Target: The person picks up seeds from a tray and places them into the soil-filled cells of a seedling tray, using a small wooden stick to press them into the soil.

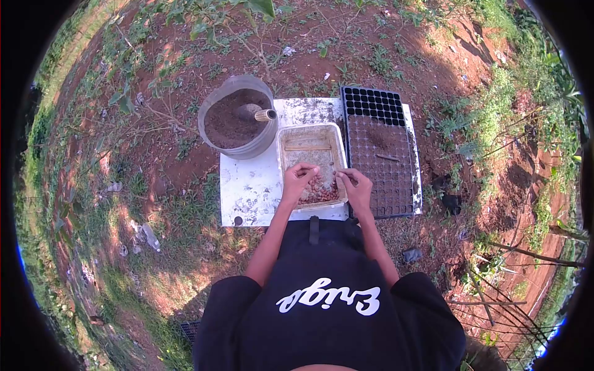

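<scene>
Seeds [318, 191] lie in a heap at the near end of the clear tray [309, 141], right under both hands; the left hand [299, 178] and right hand [354, 183] look curled, maybe pinching seeds, with the black seedling tray [383, 154] just beside the right one.

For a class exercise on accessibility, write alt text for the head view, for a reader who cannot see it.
Seen from above, a person's left hand and right hand reach into a tray of brownish seeds on a white board. A bucket of soil stands to the left, a black seedling tray to the right, on red earth.
</scene>
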Action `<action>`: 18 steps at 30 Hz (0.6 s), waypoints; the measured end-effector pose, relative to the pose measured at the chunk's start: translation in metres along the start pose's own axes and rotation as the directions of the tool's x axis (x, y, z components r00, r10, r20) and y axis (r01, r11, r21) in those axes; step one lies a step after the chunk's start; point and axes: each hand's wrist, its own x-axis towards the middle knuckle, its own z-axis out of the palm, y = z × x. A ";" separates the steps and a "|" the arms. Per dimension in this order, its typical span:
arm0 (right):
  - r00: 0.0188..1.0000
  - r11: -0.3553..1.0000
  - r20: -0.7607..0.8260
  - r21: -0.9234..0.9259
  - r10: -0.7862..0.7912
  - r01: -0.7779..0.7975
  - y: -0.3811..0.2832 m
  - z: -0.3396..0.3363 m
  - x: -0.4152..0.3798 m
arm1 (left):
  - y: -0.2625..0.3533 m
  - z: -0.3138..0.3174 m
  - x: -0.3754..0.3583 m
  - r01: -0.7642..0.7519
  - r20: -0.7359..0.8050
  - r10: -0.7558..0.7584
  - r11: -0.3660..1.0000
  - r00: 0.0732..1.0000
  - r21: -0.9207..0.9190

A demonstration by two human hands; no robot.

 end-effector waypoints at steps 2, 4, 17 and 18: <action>0.988 0.999 -0.154 -0.033 -0.024 0.019 0.026 -0.005 0.009 | -0.002 -0.013 0.001 0.058 -0.158 -0.056 0.998 0.986 0.012; 0.987 0.982 -0.149 -0.186 -0.063 0.034 0.028 -0.013 0.014 | -0.006 -0.021 0.005 0.059 -0.119 -0.051 0.996 0.992 0.060; 0.969 0.912 0.235 -0.376 -0.075 0.161 0.072 0.066 0.035 | -0.011 -0.031 -0.007 0.029 -0.094 -0.007 0.972 0.996 0.232; 0.968 0.913 0.239 -0.374 -0.077 0.165 0.074 0.069 0.035 | -0.012 -0.033 -0.008 0.016 -0.075 0.001 0.972 0.997 0.235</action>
